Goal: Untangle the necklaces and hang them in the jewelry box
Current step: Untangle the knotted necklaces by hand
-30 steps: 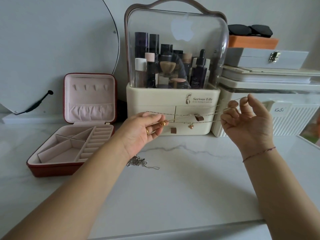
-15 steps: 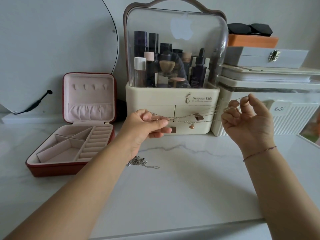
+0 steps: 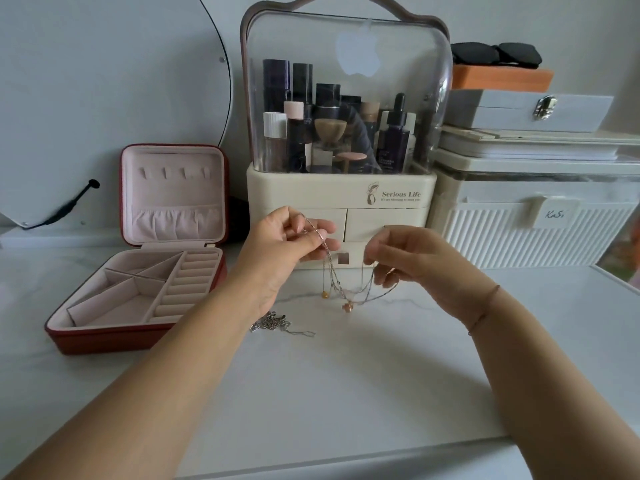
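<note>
Thin tangled necklaces (image 3: pixel 341 289) with small gold and rose pendants sag in a loop between my two hands, just above the marble top. My left hand (image 3: pixel 287 244) pinches one end of the chains in front of the cosmetic organiser's drawers. My right hand (image 3: pixel 405 258) pinches the other end, fingers curled downward. A separate silver chain (image 3: pixel 273 323) lies bunched on the counter under my left wrist. The red jewelry box (image 3: pixel 104 336) stands open at the left, its pink lid upright with a row of small hooks (image 3: pixel 175 172) and a pouch.
A cream cosmetic organiser (image 3: pixel 341 199) with a clear dome stands right behind my hands. Stacked white boxes (image 3: pixel 540 233) with sunglasses on top fill the back right. A round mirror (image 3: pixel 104 81) leans at the back left. The counter's front edge (image 3: pixel 346 462) is near.
My right hand has moved left and down toward my left hand. The chains, stretched taut between the hands before, now hang slack in a loop with the pendants low.
</note>
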`<state>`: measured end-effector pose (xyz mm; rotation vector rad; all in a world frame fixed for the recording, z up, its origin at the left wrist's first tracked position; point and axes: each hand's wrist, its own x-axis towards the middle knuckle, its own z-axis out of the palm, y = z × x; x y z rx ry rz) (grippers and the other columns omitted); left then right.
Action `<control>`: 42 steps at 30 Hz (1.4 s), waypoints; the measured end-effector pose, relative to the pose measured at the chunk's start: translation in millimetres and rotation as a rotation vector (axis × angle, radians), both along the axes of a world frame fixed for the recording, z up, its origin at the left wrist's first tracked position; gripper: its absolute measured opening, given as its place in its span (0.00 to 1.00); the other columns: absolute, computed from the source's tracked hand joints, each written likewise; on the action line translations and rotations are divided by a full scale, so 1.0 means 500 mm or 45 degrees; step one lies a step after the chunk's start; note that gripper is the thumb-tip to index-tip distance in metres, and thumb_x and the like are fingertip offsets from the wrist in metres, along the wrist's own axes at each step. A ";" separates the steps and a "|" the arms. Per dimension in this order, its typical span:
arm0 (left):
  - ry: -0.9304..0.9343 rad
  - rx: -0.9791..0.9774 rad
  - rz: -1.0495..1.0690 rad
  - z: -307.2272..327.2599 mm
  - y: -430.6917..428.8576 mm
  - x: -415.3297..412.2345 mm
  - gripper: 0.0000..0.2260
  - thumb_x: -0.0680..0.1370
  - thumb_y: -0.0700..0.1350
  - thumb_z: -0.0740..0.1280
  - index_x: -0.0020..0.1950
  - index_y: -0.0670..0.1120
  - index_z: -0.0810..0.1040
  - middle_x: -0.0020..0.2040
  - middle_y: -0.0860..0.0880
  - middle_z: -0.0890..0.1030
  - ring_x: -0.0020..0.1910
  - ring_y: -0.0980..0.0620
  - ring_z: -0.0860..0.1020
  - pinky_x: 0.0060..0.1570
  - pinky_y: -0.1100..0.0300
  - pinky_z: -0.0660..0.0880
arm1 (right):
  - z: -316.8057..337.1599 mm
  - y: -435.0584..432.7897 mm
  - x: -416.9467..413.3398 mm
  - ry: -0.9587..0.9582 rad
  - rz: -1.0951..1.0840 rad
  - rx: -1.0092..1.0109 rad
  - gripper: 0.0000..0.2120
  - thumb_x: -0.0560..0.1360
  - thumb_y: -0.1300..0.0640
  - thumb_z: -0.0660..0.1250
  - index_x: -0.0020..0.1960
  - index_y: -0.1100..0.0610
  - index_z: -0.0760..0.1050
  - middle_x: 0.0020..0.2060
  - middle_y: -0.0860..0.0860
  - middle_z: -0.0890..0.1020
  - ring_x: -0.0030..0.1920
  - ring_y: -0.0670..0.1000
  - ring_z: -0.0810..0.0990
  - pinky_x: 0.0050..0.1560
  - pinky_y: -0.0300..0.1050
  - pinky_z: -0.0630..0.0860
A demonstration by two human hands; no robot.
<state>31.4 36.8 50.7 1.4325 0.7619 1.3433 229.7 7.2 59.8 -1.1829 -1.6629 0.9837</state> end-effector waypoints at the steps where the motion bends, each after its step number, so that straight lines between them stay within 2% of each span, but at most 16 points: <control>1: -0.005 -0.004 -0.009 0.001 -0.002 0.000 0.17 0.76 0.30 0.63 0.36 0.46 0.61 0.45 0.44 0.84 0.42 0.46 0.83 0.43 0.60 0.79 | -0.003 0.000 -0.007 -0.168 -0.057 0.064 0.07 0.75 0.58 0.69 0.44 0.63 0.77 0.36 0.48 0.82 0.34 0.47 0.80 0.39 0.41 0.77; 4: -0.073 -0.034 -0.049 0.004 -0.005 0.001 0.14 0.76 0.34 0.65 0.37 0.45 0.63 0.46 0.44 0.84 0.40 0.46 0.84 0.40 0.60 0.79 | -0.018 0.001 -0.023 -0.530 -0.145 0.178 0.05 0.74 0.55 0.70 0.45 0.57 0.80 0.38 0.40 0.80 0.35 0.40 0.81 0.36 0.32 0.73; 7: -0.120 -0.091 -0.138 0.010 -0.011 0.002 0.10 0.72 0.44 0.68 0.41 0.43 0.67 0.45 0.44 0.83 0.33 0.50 0.81 0.36 0.62 0.77 | -0.029 0.001 -0.032 -0.589 -0.117 0.263 0.04 0.74 0.55 0.70 0.47 0.52 0.81 0.42 0.38 0.80 0.42 0.41 0.80 0.43 0.31 0.74; 10: -0.083 -0.162 -0.288 0.010 -0.010 0.003 0.16 0.71 0.54 0.70 0.45 0.42 0.73 0.44 0.46 0.82 0.31 0.53 0.77 0.41 0.59 0.73 | -0.027 0.002 -0.044 -0.378 -0.013 0.230 0.06 0.75 0.57 0.69 0.52 0.54 0.80 0.46 0.43 0.83 0.46 0.41 0.80 0.49 0.35 0.76; 13: -0.100 -0.213 -0.520 0.010 -0.012 0.002 0.16 0.69 0.60 0.71 0.38 0.48 0.75 0.46 0.46 0.81 0.35 0.53 0.76 0.41 0.60 0.74 | -0.025 0.004 -0.048 -0.042 0.157 0.081 0.11 0.76 0.64 0.67 0.58 0.62 0.76 0.50 0.53 0.84 0.52 0.48 0.82 0.56 0.42 0.77; 15: -0.162 -0.258 -0.605 0.012 -0.013 -0.001 0.17 0.74 0.60 0.65 0.36 0.47 0.72 0.47 0.45 0.81 0.37 0.53 0.77 0.40 0.61 0.76 | -0.022 0.003 -0.046 0.130 0.217 -0.029 0.12 0.76 0.66 0.65 0.59 0.64 0.74 0.46 0.55 0.83 0.48 0.52 0.83 0.55 0.46 0.78; 17: -0.201 -0.299 -0.643 0.016 -0.015 -0.005 0.16 0.75 0.59 0.61 0.39 0.46 0.72 0.48 0.44 0.80 0.39 0.52 0.78 0.39 0.61 0.77 | -0.021 0.003 -0.042 0.238 0.217 -0.134 0.10 0.75 0.64 0.66 0.56 0.62 0.75 0.38 0.54 0.80 0.39 0.50 0.80 0.45 0.43 0.78; 20: -0.222 -0.362 -0.646 0.016 -0.013 -0.006 0.16 0.73 0.58 0.65 0.44 0.44 0.74 0.49 0.44 0.80 0.36 0.52 0.76 0.34 0.62 0.74 | -0.021 0.007 -0.036 0.209 0.116 -0.117 0.05 0.73 0.59 0.69 0.47 0.60 0.78 0.32 0.48 0.72 0.32 0.47 0.69 0.35 0.37 0.69; 22: -0.198 -0.406 -0.598 0.012 -0.010 -0.005 0.18 0.70 0.59 0.69 0.45 0.45 0.75 0.47 0.45 0.79 0.33 0.54 0.72 0.30 0.64 0.69 | -0.018 0.008 -0.032 0.227 0.047 -0.070 0.05 0.69 0.55 0.71 0.40 0.57 0.80 0.32 0.46 0.73 0.31 0.46 0.65 0.35 0.37 0.66; 25: -0.156 -0.446 -0.504 0.009 -0.007 -0.001 0.17 0.72 0.60 0.66 0.42 0.46 0.78 0.42 0.47 0.76 0.30 0.55 0.67 0.29 0.64 0.62 | -0.013 0.005 -0.030 0.309 0.030 -0.052 0.08 0.67 0.52 0.70 0.40 0.57 0.81 0.29 0.47 0.73 0.32 0.46 0.63 0.37 0.38 0.63; 27: -0.124 -0.458 -0.474 0.010 -0.008 0.000 0.16 0.71 0.59 0.63 0.40 0.47 0.79 0.40 0.47 0.77 0.30 0.55 0.67 0.28 0.64 0.61 | -0.013 0.006 -0.028 0.336 0.012 -0.047 0.08 0.68 0.52 0.70 0.41 0.56 0.82 0.30 0.50 0.70 0.33 0.47 0.64 0.38 0.39 0.63; 29: -0.090 -0.459 -0.485 0.010 -0.008 0.001 0.19 0.71 0.60 0.61 0.43 0.45 0.76 0.39 0.45 0.79 0.29 0.55 0.66 0.28 0.64 0.61 | -0.014 0.008 -0.024 0.335 -0.020 -0.047 0.08 0.69 0.52 0.70 0.42 0.57 0.82 0.30 0.49 0.73 0.34 0.46 0.67 0.41 0.40 0.65; 32: -0.063 -0.440 -0.490 0.009 -0.003 0.001 0.21 0.71 0.61 0.59 0.45 0.43 0.75 0.38 0.43 0.80 0.29 0.55 0.66 0.26 0.66 0.62 | -0.012 0.011 -0.019 0.382 -0.084 -0.083 0.04 0.73 0.59 0.69 0.42 0.56 0.81 0.32 0.47 0.77 0.36 0.44 0.73 0.46 0.40 0.67; 35: -0.064 -0.435 -0.472 0.008 -0.001 0.000 0.22 0.71 0.62 0.59 0.45 0.42 0.76 0.36 0.45 0.79 0.28 0.56 0.66 0.26 0.66 0.61 | -0.010 0.013 -0.017 0.431 -0.114 -0.096 0.05 0.73 0.61 0.69 0.39 0.54 0.80 0.32 0.46 0.78 0.37 0.44 0.75 0.47 0.40 0.67; 40: -0.054 -0.454 -0.444 0.008 0.001 -0.002 0.22 0.70 0.62 0.60 0.45 0.43 0.76 0.33 0.47 0.75 0.27 0.56 0.65 0.26 0.65 0.58 | -0.007 0.014 -0.010 0.558 -0.054 -0.095 0.04 0.66 0.56 0.72 0.37 0.54 0.77 0.33 0.45 0.78 0.36 0.43 0.76 0.48 0.39 0.69; 42: -0.036 -0.461 -0.434 0.008 0.000 -0.003 0.23 0.70 0.63 0.60 0.46 0.44 0.76 0.32 0.49 0.73 0.27 0.56 0.65 0.27 0.64 0.57 | -0.008 0.017 -0.005 0.670 -0.011 -0.085 0.05 0.68 0.55 0.70 0.37 0.55 0.75 0.33 0.47 0.78 0.36 0.44 0.75 0.48 0.39 0.70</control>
